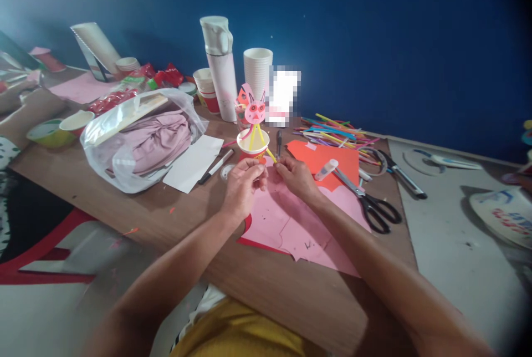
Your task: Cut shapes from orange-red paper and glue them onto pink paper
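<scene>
My left hand is closed in a pinch just in front of a paper cup; what its fingertips hold, if anything, is too small to make out. With thumb and fingers, my right hand grips the lower end of a thin yellow strip that slants down beside the cup. Above the cup's rim stands a pink paper animal face with red eyes and pointed ears, on yellow stems. Below both hands lies a pink paper sheet with drawn outlines.
Right of my hands are orange paper, a glue stick, black scissors and many coloured sticks. To the left lie a marker, white paper and a plastic bag. A flask and stacked cups stand behind.
</scene>
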`<state>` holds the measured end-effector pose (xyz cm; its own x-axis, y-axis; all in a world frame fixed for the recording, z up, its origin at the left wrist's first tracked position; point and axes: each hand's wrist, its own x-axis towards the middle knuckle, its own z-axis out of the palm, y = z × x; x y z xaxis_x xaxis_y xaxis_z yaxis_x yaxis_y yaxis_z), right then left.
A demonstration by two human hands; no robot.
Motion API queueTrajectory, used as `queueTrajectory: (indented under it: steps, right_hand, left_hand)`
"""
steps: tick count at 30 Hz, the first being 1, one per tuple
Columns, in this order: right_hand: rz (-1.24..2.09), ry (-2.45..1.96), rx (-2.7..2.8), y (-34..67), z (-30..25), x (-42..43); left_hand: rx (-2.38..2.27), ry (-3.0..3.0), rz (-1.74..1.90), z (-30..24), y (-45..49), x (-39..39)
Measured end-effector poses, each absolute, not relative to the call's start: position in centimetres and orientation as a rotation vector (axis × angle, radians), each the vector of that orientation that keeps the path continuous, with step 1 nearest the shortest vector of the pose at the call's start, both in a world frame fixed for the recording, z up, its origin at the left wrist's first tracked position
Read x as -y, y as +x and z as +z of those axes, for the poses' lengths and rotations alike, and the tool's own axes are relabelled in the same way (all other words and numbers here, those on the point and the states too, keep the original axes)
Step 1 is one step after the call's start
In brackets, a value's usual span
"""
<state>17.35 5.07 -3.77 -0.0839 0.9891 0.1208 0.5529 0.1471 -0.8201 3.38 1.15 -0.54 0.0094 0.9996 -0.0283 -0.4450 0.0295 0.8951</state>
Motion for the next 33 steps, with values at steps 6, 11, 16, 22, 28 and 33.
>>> queueTrajectory:
  steps: [6,11,16,22,28,33]
  right_hand:
    - [0.785,-1.503,1.721,17.30,-3.77,-5.03]
    - [0.772,-1.505,1.723,17.27,-3.76,-5.02]
    - [0.760,-1.505,1.722,17.24,-3.69,-4.96]
    - [0.761,-1.507,1.711,17.19,-3.76,-4.93]
    - [0.789,-1.489,1.698,17.21,-3.64,-4.79]
    - [0.843,-1.452,1.670,17.35,-3.62,-4.74]
  left_hand:
    - [-0.867,0.848,1.359,-0.55,3.35,-1.17]
    - [-0.904,0.832,1.358,-0.50,3.46,-1.18]
    - [-0.915,0.838,1.345,-0.48,3.51,-1.15]
    - [-0.905,0.824,1.342,-0.53,3.53,-1.20]
    - [-0.889,0.840,1.337,-0.56,3.50,-1.20]
    - [-0.888,0.820,1.338,-0.61,3.45,-1.26]
